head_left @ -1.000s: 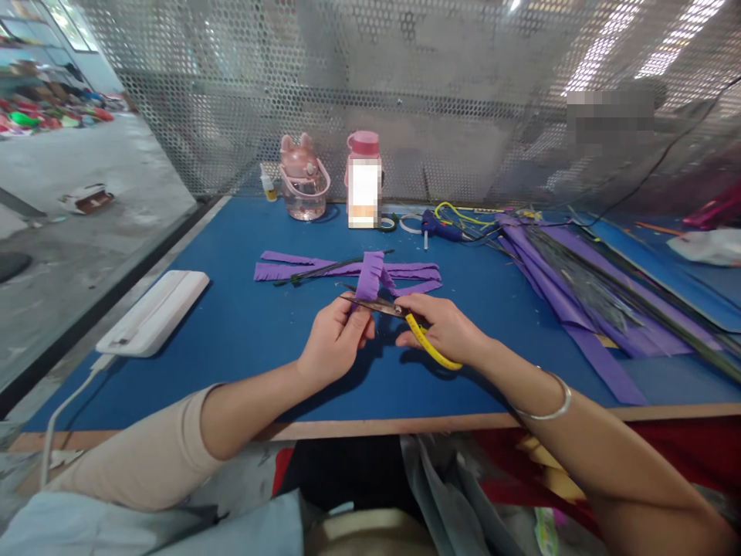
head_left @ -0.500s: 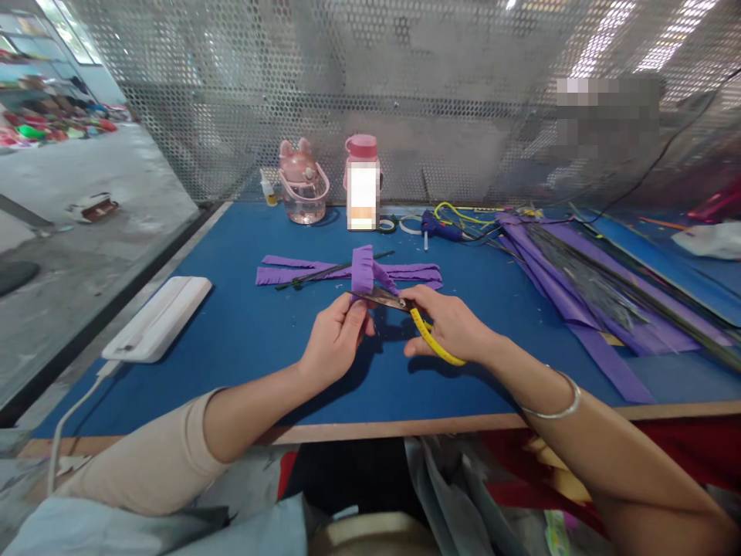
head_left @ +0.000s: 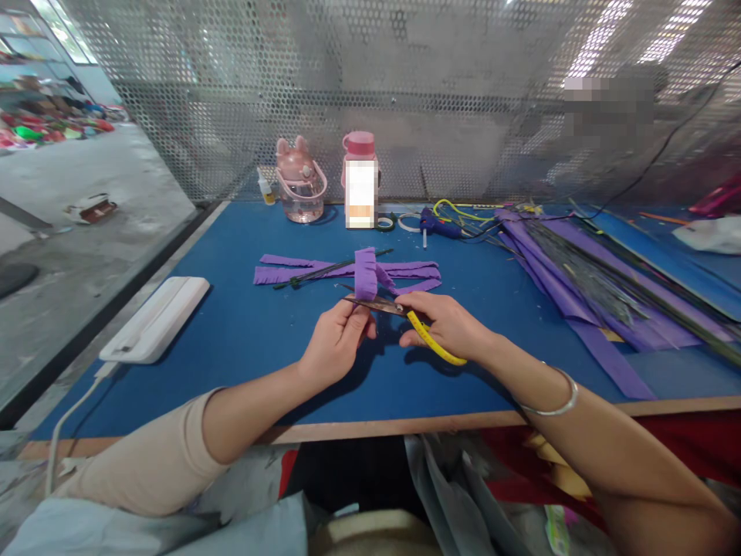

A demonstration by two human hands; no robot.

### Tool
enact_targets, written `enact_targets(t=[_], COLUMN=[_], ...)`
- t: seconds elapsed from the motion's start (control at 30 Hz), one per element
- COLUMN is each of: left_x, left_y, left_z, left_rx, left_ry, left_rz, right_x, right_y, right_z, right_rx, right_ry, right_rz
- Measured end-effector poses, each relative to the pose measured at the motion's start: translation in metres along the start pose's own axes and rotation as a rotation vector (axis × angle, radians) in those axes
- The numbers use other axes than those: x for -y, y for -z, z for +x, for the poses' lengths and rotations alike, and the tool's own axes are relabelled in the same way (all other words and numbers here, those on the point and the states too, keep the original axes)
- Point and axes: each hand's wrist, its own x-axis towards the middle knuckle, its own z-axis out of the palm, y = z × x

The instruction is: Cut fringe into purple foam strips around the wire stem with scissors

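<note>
My left hand (head_left: pixel 336 337) pinches the lower end of a purple crepe paper strip (head_left: pixel 365 272), which rises above the fingers and has small cuts along its edge. In my right hand (head_left: pixel 455 324) is a pair of scissors (head_left: pixel 427 333) with yellow handles. Their dark blades reach left across the bottom of the strip, close above my left fingertips. Behind the hands, more fringed purple strips (head_left: pixel 278 274) lie flat on the blue table (head_left: pixel 231 394). A thin dark green stem (head_left: pixel 321 272) lies slantwise over them.
A white power bank (head_left: pixel 153 320) with a cable lies at the left. Along the back stand a small glue bottle (head_left: pixel 265 189), a clear pink bottle (head_left: pixel 302 189) and a pink-lidded bottle (head_left: pixel 360 144). Nearby are tape rolls (head_left: pixel 385 223) and a blue glue gun (head_left: pixel 441 223). Purple sheets (head_left: pixel 579 301) cover the right.
The scissor blades have shifted slightly left and look narrower, more closed, at the strip's base. The strip has turned a little. Both hands stay in nearly the same place.
</note>
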Motion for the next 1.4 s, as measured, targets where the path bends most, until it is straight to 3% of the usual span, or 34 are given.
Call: enact_targets(t=[0.37, 0.57, 0.8, 1.17, 1.4], left_x=[-0.0018, -0.0010, -0.0017, -0.0003, -0.0021], left_y=[-0.0039, -0.0046, -0.0039, -0.0021, -0.0037], left_z=[0.0009, 0.0015, 0.0005, 0.0014, 0.0033], left_rx=[-0.021, -0.090, -0.060, -0.038, -0.073], left_ry=[0.045, 0.049, 0.030, -0.002, 0.033], left_rz=[-0.135, -0.211, -0.127, -0.127, -0.200], right_x=[0.0019, -0.0008, -0.0023, -0.0008, -0.0008], right_y=[0.0031, 0.0061, 0.0013, 0.0006, 0.0042], right_z=[0.0011, -0.0016, -0.0008, -0.0007, -0.0013], right_rx=[-0.052, 0.017, 0.024, -0.073, -0.014], right_ry=[-0.036, -0.033, 0.003, 0.047, -0.043], right_rz=[0.015, -0.082, -0.041, -0.044, -0.105])
